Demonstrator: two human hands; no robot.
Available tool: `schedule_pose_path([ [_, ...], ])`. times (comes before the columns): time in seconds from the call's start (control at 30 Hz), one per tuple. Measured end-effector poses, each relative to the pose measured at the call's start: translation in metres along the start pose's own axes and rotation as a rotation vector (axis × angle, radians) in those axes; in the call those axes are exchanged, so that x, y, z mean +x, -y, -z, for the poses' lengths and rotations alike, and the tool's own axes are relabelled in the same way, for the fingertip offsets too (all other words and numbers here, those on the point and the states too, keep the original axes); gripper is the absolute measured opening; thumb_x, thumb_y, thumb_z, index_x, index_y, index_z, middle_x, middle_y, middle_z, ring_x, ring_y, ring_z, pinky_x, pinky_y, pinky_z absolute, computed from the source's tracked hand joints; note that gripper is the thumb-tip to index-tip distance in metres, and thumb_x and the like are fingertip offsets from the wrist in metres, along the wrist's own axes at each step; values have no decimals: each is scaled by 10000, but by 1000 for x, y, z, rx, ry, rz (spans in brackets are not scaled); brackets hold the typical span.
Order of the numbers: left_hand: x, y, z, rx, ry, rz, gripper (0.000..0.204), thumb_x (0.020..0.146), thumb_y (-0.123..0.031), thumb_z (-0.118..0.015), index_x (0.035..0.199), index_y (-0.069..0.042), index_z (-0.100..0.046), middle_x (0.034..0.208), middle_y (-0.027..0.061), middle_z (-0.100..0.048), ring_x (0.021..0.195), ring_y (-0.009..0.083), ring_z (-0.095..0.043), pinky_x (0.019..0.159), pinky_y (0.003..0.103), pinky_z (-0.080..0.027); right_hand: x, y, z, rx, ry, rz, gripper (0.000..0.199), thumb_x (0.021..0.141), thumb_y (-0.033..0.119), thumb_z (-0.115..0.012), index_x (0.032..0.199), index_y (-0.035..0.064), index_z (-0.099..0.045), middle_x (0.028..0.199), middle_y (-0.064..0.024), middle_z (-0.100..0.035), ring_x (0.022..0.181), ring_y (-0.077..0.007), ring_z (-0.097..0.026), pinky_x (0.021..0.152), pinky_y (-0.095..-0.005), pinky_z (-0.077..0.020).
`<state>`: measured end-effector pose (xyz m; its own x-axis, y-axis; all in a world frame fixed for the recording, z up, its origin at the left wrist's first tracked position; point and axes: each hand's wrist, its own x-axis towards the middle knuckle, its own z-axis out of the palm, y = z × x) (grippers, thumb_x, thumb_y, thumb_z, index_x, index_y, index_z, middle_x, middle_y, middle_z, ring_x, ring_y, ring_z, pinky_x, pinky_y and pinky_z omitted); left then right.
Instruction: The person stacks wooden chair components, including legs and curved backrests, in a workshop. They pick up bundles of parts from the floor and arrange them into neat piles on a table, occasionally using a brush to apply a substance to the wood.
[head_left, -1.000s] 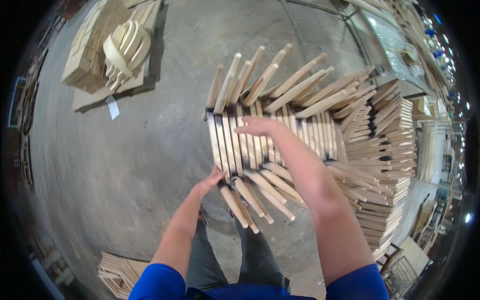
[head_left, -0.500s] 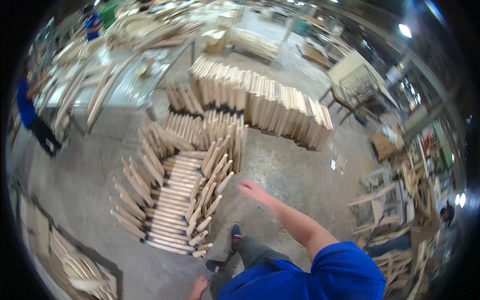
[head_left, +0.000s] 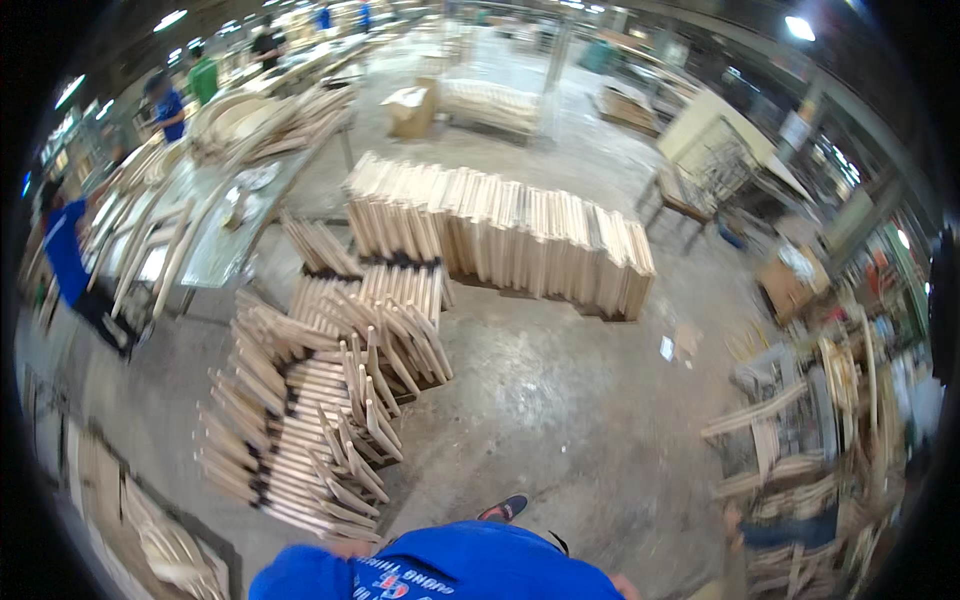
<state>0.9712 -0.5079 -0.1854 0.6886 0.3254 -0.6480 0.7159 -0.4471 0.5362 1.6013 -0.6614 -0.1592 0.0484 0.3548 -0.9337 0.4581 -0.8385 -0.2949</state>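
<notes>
Right arm (head_left: 625, 587) is dropping from its earlier forward reach to the lower edge; whether its fingers are spreading or pinching, I cannot tell. Wooden frames (head_left: 310, 392) are standing front-left on the floor (head_left: 560, 420).

Looks like bare, matt pale wood on the leg frames (head_left: 300, 440), lower left, and pretty much the same on the long stack (head_left: 545, 240) mid-frame. Definitely glossy on the table (head_left: 210, 242), upper left, can't tell if plastic or glass. Seems like smooth, slightly shiny concrete for the floor (head_left: 545, 370). Just matt cloth on the blue shirt (head_left: 500, 560), bottom centre.
</notes>
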Motion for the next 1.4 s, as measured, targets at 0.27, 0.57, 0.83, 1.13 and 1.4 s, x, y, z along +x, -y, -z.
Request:
schedule_pose_path([
  [0.27,250,-119,247,-1277,-449,205,347,832,-168,-472,1151,-39,-516,1013,153,-603,911,244,-572,773,366,-468,49,133,178,414,-138,34,292,833,309,-551,1000,70,-534,751,-72,-581,652,-215,-593,470,-326,-473],
  [0.57,328,-101,374,-438,-281,384,281,771,-222,-508,949,-42,-632,931,184,-623,910,324,-582,768,411,-457,113,284,372,493,-295,183,375,853,295,-524,1179,112,-495,944,-53,-581,727,-167,-590,593,-366,-491],
  [0.83,471,-67,603,-32,-8,464,316,736,-215,-536,984,-42,-629,1003,184,-612,903,328,-594,792,404,-463,145,275,437,675,-219,-207,339,838,336,-526,1120,149,-537,959,-46,-577,788,-198,-587,648,-405,-472],
  [1.13,737,-162,849,-1023,-693,223,278,834,-164,-447,1058,-41,-555,901,112,-616,777,166,-589,665,315,-473,229,296,639,375,-130,13,317,790,320,-562,1039,127,-596,814,-59,-590,745,-128,-562,571,-301,-456],
  [1.4,736,-216,751,-750,-333,648,322,848,-296,-441,995,-43,-577,870,152,-623,757,281,-612,675,409,-481,268,446,979,377,-205,-63,442,843,377,-510,1211,141,-443,1138,-72,-531,971,-243,-538,768,-451,-461],
])
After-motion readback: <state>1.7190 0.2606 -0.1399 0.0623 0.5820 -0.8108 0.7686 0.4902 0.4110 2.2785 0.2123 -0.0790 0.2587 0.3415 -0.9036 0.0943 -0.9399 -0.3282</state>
